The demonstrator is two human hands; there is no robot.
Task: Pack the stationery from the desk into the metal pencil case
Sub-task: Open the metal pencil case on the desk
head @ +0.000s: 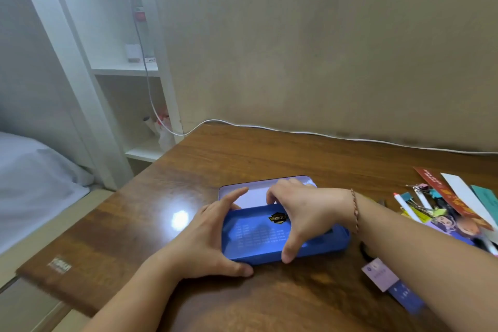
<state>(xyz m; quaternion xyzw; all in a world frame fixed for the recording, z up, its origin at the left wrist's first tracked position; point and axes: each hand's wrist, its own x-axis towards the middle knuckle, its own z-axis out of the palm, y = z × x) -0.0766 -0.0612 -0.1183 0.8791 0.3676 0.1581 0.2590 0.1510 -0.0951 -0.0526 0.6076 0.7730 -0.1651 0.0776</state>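
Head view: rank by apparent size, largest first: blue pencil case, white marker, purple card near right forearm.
1. Blue pencil case, by far the largest.
2. Purple card.
3. White marker.
The card and marker look close in size, and the card sits nearer the camera, so that order is unsure.

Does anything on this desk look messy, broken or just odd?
Nothing looks broken or spilled. The stationery lies in a loose heap at the desk's right edge, not yet packed. The blue pencil case sits open between the left hand and right hand.
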